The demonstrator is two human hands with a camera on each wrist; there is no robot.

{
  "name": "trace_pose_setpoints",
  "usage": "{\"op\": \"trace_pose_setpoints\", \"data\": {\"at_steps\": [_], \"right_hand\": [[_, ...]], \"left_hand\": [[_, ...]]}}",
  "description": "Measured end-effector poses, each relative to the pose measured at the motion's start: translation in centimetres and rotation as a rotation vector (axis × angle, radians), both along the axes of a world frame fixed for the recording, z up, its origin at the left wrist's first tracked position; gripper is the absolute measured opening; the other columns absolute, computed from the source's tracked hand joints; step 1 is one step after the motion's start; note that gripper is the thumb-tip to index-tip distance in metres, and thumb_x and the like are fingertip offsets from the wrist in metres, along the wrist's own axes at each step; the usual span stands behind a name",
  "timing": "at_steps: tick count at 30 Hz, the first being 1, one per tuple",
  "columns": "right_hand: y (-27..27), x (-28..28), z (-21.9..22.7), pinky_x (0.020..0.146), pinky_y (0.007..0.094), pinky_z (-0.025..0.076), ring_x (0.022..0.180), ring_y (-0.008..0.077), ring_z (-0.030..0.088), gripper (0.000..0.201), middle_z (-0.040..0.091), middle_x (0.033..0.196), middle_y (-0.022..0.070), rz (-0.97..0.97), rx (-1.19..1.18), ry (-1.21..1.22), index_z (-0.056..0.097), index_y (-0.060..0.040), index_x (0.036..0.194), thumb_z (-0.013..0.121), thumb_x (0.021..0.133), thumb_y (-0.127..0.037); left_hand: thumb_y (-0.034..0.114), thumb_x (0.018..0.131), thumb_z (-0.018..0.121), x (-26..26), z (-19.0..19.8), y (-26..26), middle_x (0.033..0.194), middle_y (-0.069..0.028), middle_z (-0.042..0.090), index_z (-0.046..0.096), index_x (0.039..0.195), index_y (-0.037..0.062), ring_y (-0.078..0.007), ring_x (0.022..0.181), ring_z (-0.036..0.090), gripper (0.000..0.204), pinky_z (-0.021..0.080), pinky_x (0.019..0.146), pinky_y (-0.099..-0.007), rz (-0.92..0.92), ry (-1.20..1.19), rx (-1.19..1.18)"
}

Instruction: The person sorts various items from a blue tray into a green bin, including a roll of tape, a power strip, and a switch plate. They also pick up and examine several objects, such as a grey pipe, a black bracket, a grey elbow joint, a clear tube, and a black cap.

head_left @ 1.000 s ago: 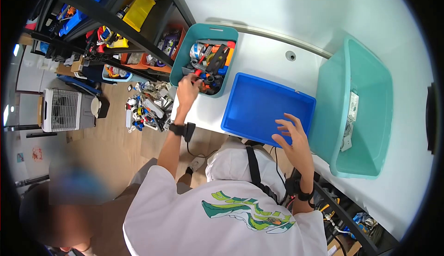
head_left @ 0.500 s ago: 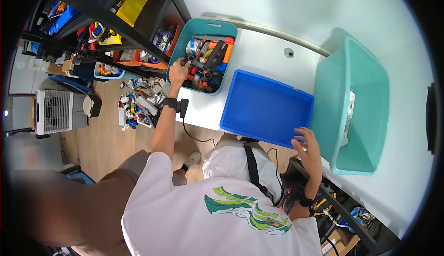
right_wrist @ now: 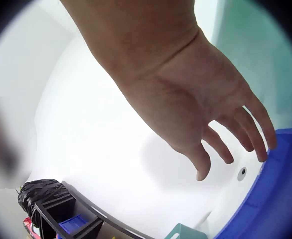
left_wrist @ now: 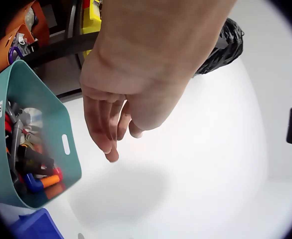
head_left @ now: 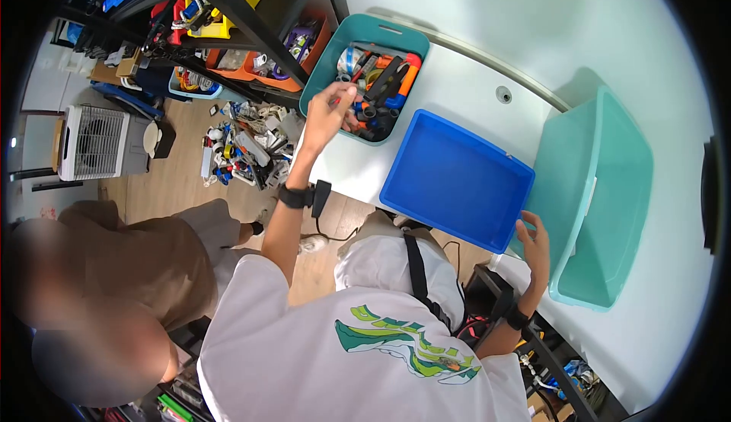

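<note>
My left hand (head_left: 329,113) is over the near left rim of a teal bin (head_left: 417,41), fingers loosely bent. In the left wrist view no object shows in its fingers (left_wrist: 102,132). Jumbled inside the bin are dark tubes (head_left: 387,79), an orange and blue pipe piece (head_left: 406,83) with a red end, and a white roll (head_left: 350,59). My right hand (head_left: 536,243) is at the right front corner of a shallow blue tray (head_left: 457,182). Its fingers are spread and relaxed, the fingertips right at the tray's rim in the right wrist view.
A large light-green tub (head_left: 560,178) stands right of the tray. A black-framed shelf (head_left: 263,37) with orange and yellow bins borders the left. Mixed parts (head_left: 247,148) are heaped beyond the table's left edge. Another person (head_left: 145,270) is at the lower left.
My left hand has moved from the grey fitting at the bin's left side towards its near rim. The right hand has gone from above the tray to its right corner.
</note>
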State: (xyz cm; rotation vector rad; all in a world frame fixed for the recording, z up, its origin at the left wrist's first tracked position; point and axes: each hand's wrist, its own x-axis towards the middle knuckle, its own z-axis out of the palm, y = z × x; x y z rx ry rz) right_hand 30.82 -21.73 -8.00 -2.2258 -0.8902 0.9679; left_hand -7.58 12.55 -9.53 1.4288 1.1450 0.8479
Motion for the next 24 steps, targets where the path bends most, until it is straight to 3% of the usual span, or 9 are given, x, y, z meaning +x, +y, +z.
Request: {"op": "trace_pose_setpoints", "data": {"at_steps": [5, 7, 10, 11, 14, 17, 20, 22, 24], "right_hand": [[-0.4, 2.2, -1.5, 0.091, 0.0391, 0.053, 0.107, 0.0284, 0.068, 0.051, 0.066, 0.127, 0.0206, -0.039, 0.002, -0.062, 0.061, -0.0017, 0.131, 0.069, 0.097, -0.039], [-0.5, 3.1, -2.8, 0.087, 0.0351, 0.055, 0.104, 0.0266, 0.068, 0.056, 0.066, 0.124, 0.0197, -0.028, -0.057, -0.135, 0.056, -0.0007, 0.137, 0.067, 0.098, -0.040], [-1.9, 5.9, -8.8, 0.088, 0.0384, 0.054, 0.105, 0.0308, 0.069, 0.067, 0.067, 0.122, 0.0213, -0.042, -0.184, -0.137, 0.052, 0.0002, 0.140, 0.071, 0.094, -0.043], [-2.4, 6.1, -10.6, 0.088, 0.0384, 0.054, 0.105, 0.0308, 0.069, 0.067, 0.067, 0.122, 0.0213, -0.054, -0.186, -0.146, 0.052, 0.0002, 0.140, 0.071, 0.094, -0.043], [-3.8, 6.7, -16.5, 0.094, 0.0430, 0.053, 0.111, 0.0370, 0.067, 0.075, 0.066, 0.125, 0.0248, -0.058, -0.352, -0.293, 0.048, 0.0018, 0.142, 0.076, 0.089, -0.043], [-5.5, 7.0, -20.5, 0.101, 0.0454, 0.049, 0.119, 0.0413, 0.063, 0.077, 0.063, 0.131, 0.0289, -0.063, -0.299, -0.280, 0.047, 0.0053, 0.140, 0.079, 0.086, -0.039], [-4.8, 7.2, -22.5, 0.108, 0.0469, 0.045, 0.129, 0.0470, 0.054, 0.090, 0.054, 0.139, 0.0347, -0.046, -0.451, -0.231, 0.038, 0.0124, 0.145, 0.079, 0.086, -0.040], [-6.7, 9.2, -26.5, 0.108, 0.0468, 0.045, 0.129, 0.0482, 0.053, 0.083, 0.054, 0.139, 0.0348, -0.037, -0.348, -0.224, 0.038, 0.0116, 0.145, 0.076, 0.089, -0.036], [-7.1, 9.7, -25.9, 0.109, 0.0469, 0.043, 0.131, 0.0484, 0.052, 0.081, 0.053, 0.140, 0.0350, -0.015, -0.304, -0.211, 0.038, 0.0117, 0.146, 0.075, 0.090, -0.033]], "left_hand": [[0.031, 0.102, 0.063, 0.7, 2.3, -5.4, 0.091, -0.0126, 0.074, 0.067, 0.113, -0.0012, -0.0134, 0.059, 0.067, 0.034, 0.048, 0.045, -0.0242, -0.172, -0.055, -0.118], [0.032, 0.100, 0.064, 1.5, 1.9, -7.4, 0.088, -0.0105, 0.074, 0.069, 0.110, 0.0007, -0.0143, 0.061, 0.070, 0.033, 0.051, 0.050, -0.0271, -0.243, 0.159, -0.053], [0.039, 0.098, 0.065, 2.6, -2.4, -9.7, 0.087, -0.0123, 0.075, 0.070, 0.106, 0.0034, -0.0233, 0.067, 0.073, 0.037, 0.058, 0.067, -0.0377, -0.401, 0.557, 0.039], [0.041, 0.095, 0.066, 2.8, -3.9, -10.1, 0.096, -0.0198, 0.074, 0.069, 0.107, 0.0021, -0.0348, 0.083, 0.073, 0.040, 0.057, 0.081, -0.0449, -0.474, 0.657, -0.023], [0.042, 0.094, 0.067, 2.6, -11.0, -12.1, 0.103, -0.0266, 0.071, 0.063, 0.113, -0.0018, -0.0427, 0.097, 0.069, 0.048, 0.056, 0.083, -0.0485, -0.572, 0.898, 0.080], [0.036, 0.091, 0.073, 3.4, -14.9, -12.6, 0.100, -0.0336, 0.067, 0.057, 0.109, -0.0071, -0.0497, 0.093, 0.068, 0.049, 0.057, 0.081, -0.0529, -0.571, 0.883, -0.012], [0.034, 0.087, 0.076, 4.5, -19.6, -12.4, 0.099, -0.0344, 0.067, 0.056, 0.110, -0.0072, -0.0502, 0.094, 0.068, 0.052, 0.057, 0.083, -0.0527, -0.540, 0.827, -0.055], [0.029, 0.087, 0.074, 5.1, -20.8, -12.4, 0.099, -0.0343, 0.067, 0.056, 0.113, -0.0070, -0.0509, 0.094, 0.068, 0.048, 0.057, 0.082, -0.0532, -0.514, 0.823, -0.028], [0.024, 0.087, 0.073, 5.3, -20.8, -12.5, 0.098, -0.0343, 0.068, 0.055, 0.116, -0.0068, -0.0516, 0.093, 0.068, 0.045, 0.057, 0.082, -0.0537, -0.467, 0.834, -0.013]]}}
